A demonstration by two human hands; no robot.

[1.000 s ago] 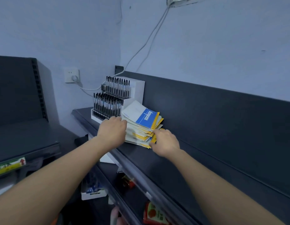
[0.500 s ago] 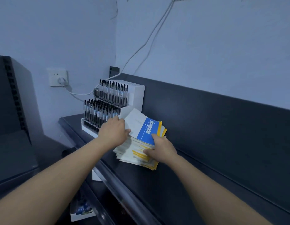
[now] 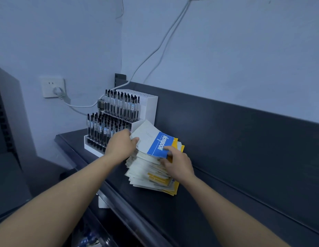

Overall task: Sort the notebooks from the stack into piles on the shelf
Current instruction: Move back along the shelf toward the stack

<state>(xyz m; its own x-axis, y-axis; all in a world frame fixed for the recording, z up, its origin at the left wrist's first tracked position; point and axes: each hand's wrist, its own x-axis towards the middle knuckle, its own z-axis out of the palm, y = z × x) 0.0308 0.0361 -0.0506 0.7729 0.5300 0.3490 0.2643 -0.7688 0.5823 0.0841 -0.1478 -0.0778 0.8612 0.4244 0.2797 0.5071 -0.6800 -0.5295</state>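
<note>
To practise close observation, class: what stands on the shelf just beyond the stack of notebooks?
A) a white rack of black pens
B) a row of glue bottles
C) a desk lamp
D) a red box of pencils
A: a white tiered pen rack full of black pens stands on the shelf right behind the notebook stack, whose top notebook the left hand and right hand hold.

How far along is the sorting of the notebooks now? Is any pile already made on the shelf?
Done: nothing visible yet; no sorted pile lies on the shelf, only the one stack beside the pen display. In hand: the left hand and right hand hold the top notebook, tilted up off the stack. Left: nearly everything, the whole stack to be split into piles.
</note>
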